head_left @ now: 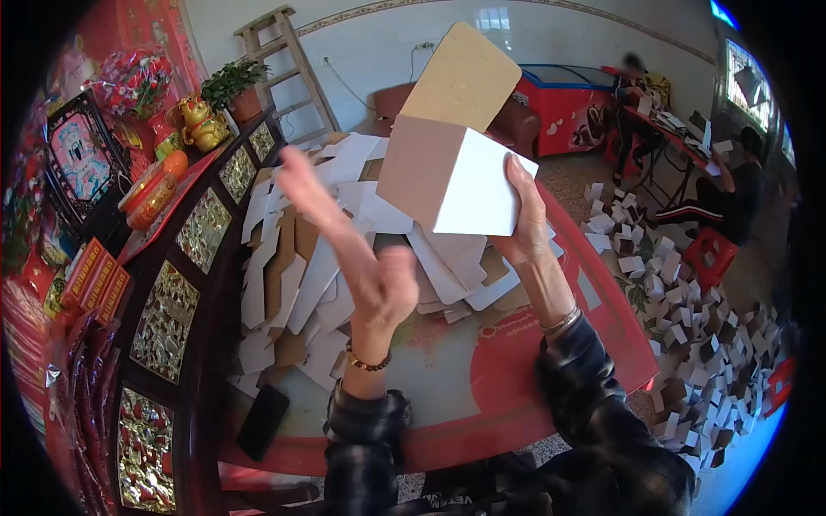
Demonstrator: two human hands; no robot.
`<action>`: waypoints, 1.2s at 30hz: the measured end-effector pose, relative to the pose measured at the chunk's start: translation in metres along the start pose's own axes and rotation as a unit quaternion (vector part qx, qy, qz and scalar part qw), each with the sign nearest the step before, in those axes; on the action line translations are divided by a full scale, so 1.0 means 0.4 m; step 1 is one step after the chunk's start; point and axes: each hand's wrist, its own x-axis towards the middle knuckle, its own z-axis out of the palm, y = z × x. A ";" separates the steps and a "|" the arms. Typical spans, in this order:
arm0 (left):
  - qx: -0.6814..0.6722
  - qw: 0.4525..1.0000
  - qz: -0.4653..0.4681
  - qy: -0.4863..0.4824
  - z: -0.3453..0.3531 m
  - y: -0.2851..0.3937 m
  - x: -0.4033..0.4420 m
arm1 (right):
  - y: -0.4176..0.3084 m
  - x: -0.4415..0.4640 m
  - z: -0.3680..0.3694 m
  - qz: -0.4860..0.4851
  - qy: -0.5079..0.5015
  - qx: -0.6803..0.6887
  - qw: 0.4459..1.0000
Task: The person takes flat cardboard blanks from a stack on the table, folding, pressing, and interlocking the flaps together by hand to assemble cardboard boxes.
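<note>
My right hand (527, 206) grips a cardboard box (482, 185) by its lower right side, with the thumb on the white face. The box is folded into shape and held up above the table; its plain brown side faces left, and a long brown flap (460, 77) stands up at the top. Left of the box, my left hand (353, 245) is raised with fingers stretched out and thumb apart, slightly blurred, touching nothing. Beneath both hands lies a heap of flat white and brown cardboard pieces (327, 284) on the red-edged table (602, 331).
A black phone (263, 421) lies at the table's left front. A dark cabinet (185, 292) with gold panels borders the left. Many small folded boxes (705, 370) cover the floor at right. Two people sit at a far table (667, 129), near a red freezer (564, 107).
</note>
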 end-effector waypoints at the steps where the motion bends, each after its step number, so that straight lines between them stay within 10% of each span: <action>1: -0.016 0.999 -0.009 0.034 -0.002 0.009 0.000 | 0.002 0.002 -0.003 0.000 0.004 0.004 1.000; 5: 0.048 0.945 -0.107 -0.305 -0.011 0.044 -0.014 | 0.017 -0.009 -0.018 0.009 0.024 0.000 1.000; 11: -0.051 0.993 -0.051 -0.099 -0.023 0.037 0.003 | 0.003 0.015 -0.029 -0.016 0.046 0.042 0.998; 20: -0.015 0.938 -0.117 -0.325 -0.022 0.039 -0.012 | 0.011 0.018 -0.024 -0.007 0.037 0.026 0.999; 24: -0.063 0.981 -0.173 -0.054 -0.041 0.009 0.015 | 0.020 0.028 -0.039 0.002 0.038 0.007 0.999; 28: -0.048 0.940 -0.286 -0.178 -0.017 0.022 -0.006 | 0.033 -0.013 -0.016 0.082 -0.028 -0.115 0.990; 31: -0.287 0.890 -0.324 -0.142 -0.032 0.025 0.011 | 0.031 -0.013 0.000 -0.096 -0.091 -0.209 0.969; 36: -0.306 0.883 -0.278 -0.221 -0.050 -0.024 0.006 | -0.031 -0.027 0.039 -0.043 -0.062 -0.089 0.993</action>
